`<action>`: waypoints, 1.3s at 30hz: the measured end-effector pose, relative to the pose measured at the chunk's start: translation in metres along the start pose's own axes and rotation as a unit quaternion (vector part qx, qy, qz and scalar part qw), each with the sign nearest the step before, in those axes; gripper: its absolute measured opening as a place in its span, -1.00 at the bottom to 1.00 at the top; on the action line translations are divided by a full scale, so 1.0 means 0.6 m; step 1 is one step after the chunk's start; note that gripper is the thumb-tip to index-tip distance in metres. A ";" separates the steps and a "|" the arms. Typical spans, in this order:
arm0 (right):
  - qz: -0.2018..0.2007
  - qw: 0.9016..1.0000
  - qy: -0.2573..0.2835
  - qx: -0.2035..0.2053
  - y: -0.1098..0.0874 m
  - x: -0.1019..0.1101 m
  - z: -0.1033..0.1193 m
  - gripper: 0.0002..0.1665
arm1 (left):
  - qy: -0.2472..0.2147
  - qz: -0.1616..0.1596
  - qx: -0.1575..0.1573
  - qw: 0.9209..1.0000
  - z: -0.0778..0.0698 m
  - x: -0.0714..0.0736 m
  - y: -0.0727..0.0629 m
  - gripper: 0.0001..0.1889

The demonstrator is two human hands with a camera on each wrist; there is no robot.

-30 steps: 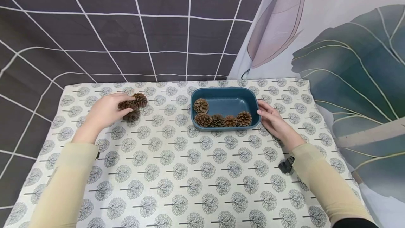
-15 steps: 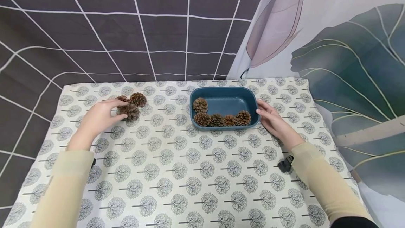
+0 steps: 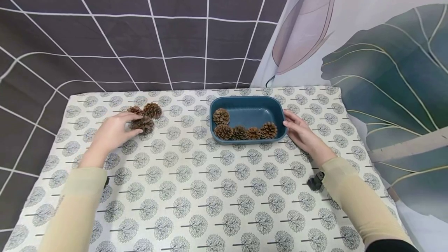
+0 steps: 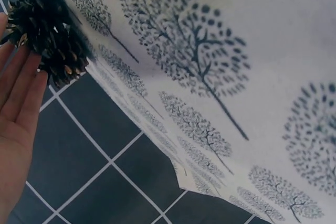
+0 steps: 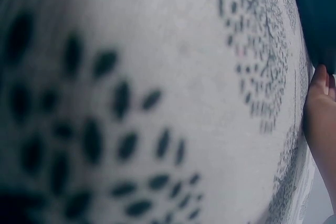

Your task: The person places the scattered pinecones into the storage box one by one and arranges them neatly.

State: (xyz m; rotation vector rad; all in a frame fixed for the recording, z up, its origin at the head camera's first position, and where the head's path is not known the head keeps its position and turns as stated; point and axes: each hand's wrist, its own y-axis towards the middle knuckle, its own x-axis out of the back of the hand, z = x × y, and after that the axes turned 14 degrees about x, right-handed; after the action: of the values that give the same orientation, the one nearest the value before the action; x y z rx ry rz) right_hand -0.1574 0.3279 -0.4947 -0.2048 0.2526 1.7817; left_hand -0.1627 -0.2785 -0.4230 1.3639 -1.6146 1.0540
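Three brown pine cones lie in a cluster at the table's left: a near one [image 3: 144, 124], one at the back right [image 3: 152, 110] and one at the back left [image 3: 135, 110], partly behind my fingers. My left hand [image 3: 111, 131] holds the near cone between thumb and fingers. Dark cones [image 4: 44, 30] also show beyond the fingers in the left wrist view. A blue rectangular container [image 3: 246, 101] stands right of centre, with several pine cones [image 3: 239, 132] along its near and left sides. Against its right outer wall rest the fairly straight fingers of my right hand [image 3: 305, 137].
A white cloth with tree prints [image 3: 213, 189] covers the table. Behind it hangs a dark gridded curtain [image 3: 182, 36], and a leaf-patterned curtain [image 3: 385, 65] is at the right. A black device [image 3: 316, 182] sits at the right wrist.
My left hand has shifted from the back-left pine cone to the near one, uncovering more of the back-left cone. The right hand stays at the container's right side.
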 end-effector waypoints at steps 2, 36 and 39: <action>-0.002 1.000 -0.004 0.000 0.000 0.001 -0.001 -0.52 | 0.000 -0.004 -0.001 1.000 0.001 -0.003 0.000 -0.44; 0.001 1.000 0.001 -0.003 -0.001 0.000 -0.001 -0.48 | -0.021 -0.060 -0.026 0.998 -0.001 -0.032 0.005 -0.35; -0.001 1.000 0.001 0.000 -0.001 0.000 0.000 -0.49 | -0.024 -0.062 -0.023 0.998 0.000 -0.033 0.005 -0.37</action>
State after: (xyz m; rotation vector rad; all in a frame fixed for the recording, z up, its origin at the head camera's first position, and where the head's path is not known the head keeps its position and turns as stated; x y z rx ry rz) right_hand -0.1567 0.3278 -0.4949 -0.2066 0.2542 1.7794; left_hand -0.1628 -0.2708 -0.4417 1.4476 -1.5578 0.9129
